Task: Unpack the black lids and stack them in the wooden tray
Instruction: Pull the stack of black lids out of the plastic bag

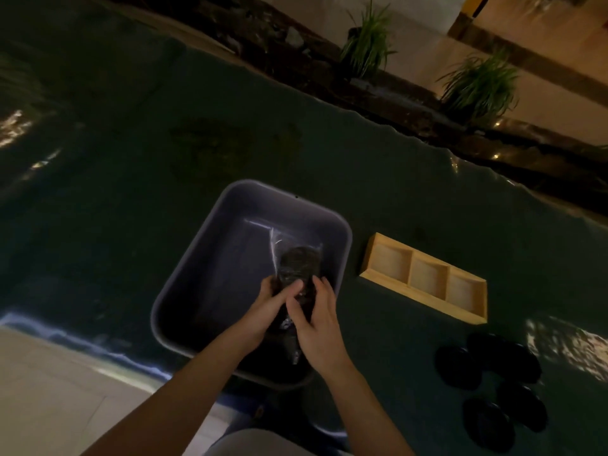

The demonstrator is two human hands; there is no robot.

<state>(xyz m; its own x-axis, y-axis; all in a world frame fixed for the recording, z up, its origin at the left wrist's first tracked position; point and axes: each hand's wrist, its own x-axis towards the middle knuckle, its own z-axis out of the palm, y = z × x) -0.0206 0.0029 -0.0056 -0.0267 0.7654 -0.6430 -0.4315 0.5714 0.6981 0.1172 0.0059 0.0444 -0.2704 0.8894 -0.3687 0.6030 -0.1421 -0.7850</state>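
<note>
Dim room, dark green table (131, 192), grey tub (204, 258), both hands' fingers (296, 287) gripping bagged lids (297, 268), potted grasses (368, 44) behind

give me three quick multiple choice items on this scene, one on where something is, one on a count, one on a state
1. Where does the wooden tray lie?
A. inside the grey tub
B. on the table right of the grey tub
C. under the loose black lids

2. How many compartments does the tray have?
A. two
B. three
C. five

3. What state is the plastic bag of lids in?
A. held by both hands over the tub
B. lying untouched on the floor
C. resting in the tray

Answers: 1 B, it sits apart from the tub's right rim. 2 B, two dividers show. 3 A, the left hand and right hand grip it.
</note>
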